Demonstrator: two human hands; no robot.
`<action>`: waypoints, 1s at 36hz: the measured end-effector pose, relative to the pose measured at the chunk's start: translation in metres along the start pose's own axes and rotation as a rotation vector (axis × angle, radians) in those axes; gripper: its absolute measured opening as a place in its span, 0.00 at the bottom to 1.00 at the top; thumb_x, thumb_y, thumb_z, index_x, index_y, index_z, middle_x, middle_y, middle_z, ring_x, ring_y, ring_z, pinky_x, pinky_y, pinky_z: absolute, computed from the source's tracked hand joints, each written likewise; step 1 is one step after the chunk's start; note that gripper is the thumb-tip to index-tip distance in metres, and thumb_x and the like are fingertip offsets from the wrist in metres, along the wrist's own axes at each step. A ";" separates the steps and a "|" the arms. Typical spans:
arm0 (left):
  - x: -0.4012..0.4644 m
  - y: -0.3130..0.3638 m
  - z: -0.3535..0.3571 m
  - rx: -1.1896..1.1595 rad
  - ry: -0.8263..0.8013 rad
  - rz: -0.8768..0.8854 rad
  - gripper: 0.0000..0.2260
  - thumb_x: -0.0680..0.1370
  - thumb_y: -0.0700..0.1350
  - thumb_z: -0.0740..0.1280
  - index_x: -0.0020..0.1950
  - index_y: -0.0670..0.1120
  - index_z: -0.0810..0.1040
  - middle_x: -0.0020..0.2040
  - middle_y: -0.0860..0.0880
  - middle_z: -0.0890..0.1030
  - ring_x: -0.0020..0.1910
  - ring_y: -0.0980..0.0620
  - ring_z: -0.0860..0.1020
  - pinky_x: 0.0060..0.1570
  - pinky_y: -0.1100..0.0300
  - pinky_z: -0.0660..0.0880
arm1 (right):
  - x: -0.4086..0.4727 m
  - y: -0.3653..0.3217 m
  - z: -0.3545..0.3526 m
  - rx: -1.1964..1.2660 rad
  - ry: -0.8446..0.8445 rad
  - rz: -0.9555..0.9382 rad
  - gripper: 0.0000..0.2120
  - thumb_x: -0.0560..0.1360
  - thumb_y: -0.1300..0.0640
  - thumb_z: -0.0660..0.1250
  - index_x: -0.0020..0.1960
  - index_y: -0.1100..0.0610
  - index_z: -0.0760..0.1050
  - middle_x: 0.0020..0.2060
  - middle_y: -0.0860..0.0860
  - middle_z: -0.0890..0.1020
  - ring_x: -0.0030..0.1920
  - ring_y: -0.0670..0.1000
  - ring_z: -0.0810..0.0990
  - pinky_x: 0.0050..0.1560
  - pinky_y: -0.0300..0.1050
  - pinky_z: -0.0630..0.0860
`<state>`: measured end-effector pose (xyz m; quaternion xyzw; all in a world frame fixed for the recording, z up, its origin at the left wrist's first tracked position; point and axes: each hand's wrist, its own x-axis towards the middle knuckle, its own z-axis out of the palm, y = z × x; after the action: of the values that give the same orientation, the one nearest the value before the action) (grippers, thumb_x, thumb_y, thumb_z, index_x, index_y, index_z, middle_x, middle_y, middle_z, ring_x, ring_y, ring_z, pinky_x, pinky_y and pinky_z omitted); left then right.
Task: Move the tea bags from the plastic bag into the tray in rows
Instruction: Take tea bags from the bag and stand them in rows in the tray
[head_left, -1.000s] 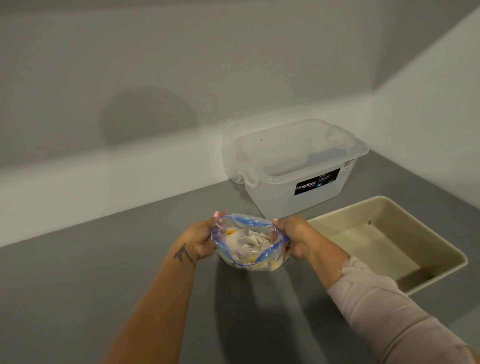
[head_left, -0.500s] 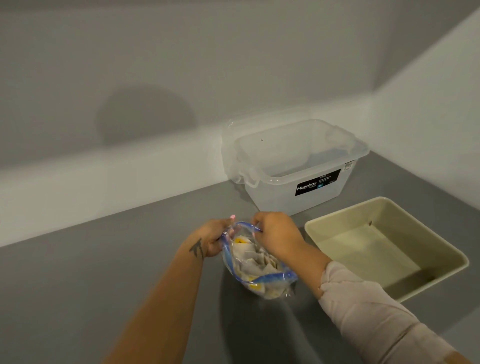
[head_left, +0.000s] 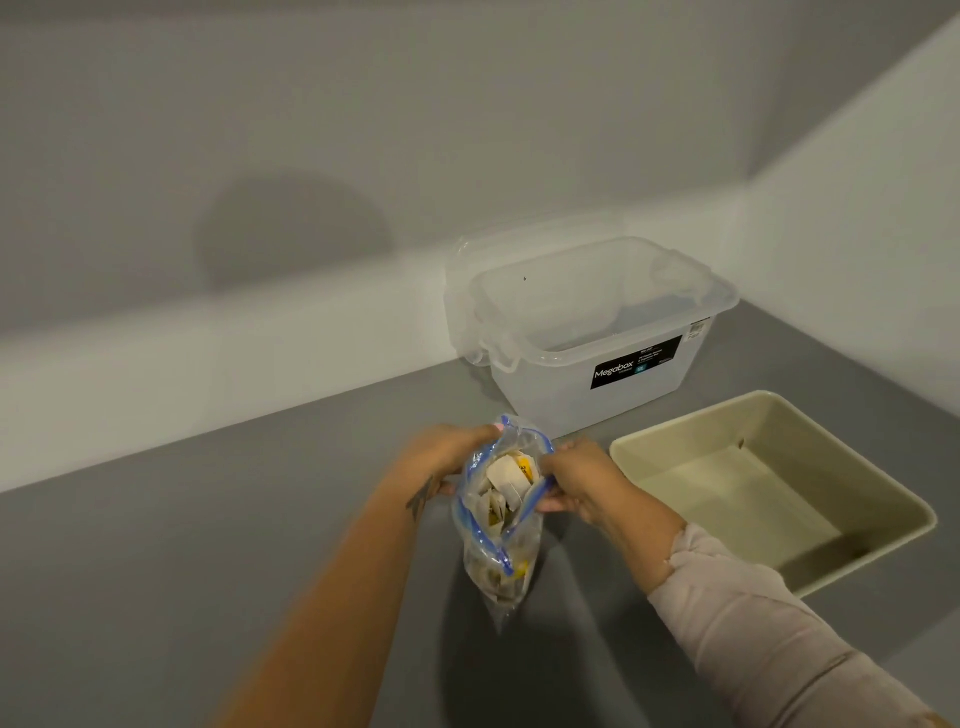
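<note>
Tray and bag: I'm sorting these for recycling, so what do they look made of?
The tray looks like moulded rigid plastic, matte beige, with rounded corners and smooth one-piece walls; coated metal can't be ruled out. The bag, gripped by the left hand and right hand, is thin clear plastic film: it crinkles, shows the tea bags through it, with a blue zip strip.

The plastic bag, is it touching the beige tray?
Apart. The head view shows the plastic bag held up in the left hand and the right hand, with bare grey counter between it and the tray.
</note>
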<state>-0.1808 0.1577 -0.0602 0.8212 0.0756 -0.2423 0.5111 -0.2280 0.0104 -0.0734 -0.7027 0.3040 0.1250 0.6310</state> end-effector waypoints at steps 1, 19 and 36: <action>0.000 0.000 0.000 0.050 0.006 0.002 0.17 0.73 0.57 0.69 0.51 0.45 0.78 0.48 0.46 0.82 0.46 0.49 0.80 0.42 0.56 0.79 | -0.001 -0.001 -0.001 0.011 -0.021 0.024 0.06 0.76 0.68 0.62 0.53 0.65 0.73 0.48 0.62 0.81 0.41 0.58 0.84 0.33 0.46 0.82; -0.002 -0.016 -0.006 -0.703 -0.230 -0.265 0.11 0.79 0.46 0.64 0.44 0.38 0.77 0.32 0.43 0.82 0.29 0.48 0.81 0.29 0.53 0.80 | -0.012 0.002 -0.011 -0.129 -0.193 0.119 0.13 0.78 0.69 0.58 0.63 0.69 0.68 0.40 0.62 0.81 0.32 0.54 0.82 0.31 0.45 0.81; 0.005 -0.015 -0.009 -0.355 -0.255 -0.223 0.12 0.78 0.44 0.66 0.54 0.36 0.79 0.41 0.41 0.81 0.35 0.47 0.80 0.35 0.55 0.80 | -0.014 -0.010 -0.008 -0.555 0.002 -0.392 0.22 0.75 0.49 0.68 0.66 0.53 0.69 0.64 0.54 0.73 0.60 0.55 0.75 0.60 0.49 0.74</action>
<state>-0.1791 0.1722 -0.0718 0.6677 0.1418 -0.3819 0.6231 -0.2342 0.0068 -0.0559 -0.8928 0.1184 0.0786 0.4275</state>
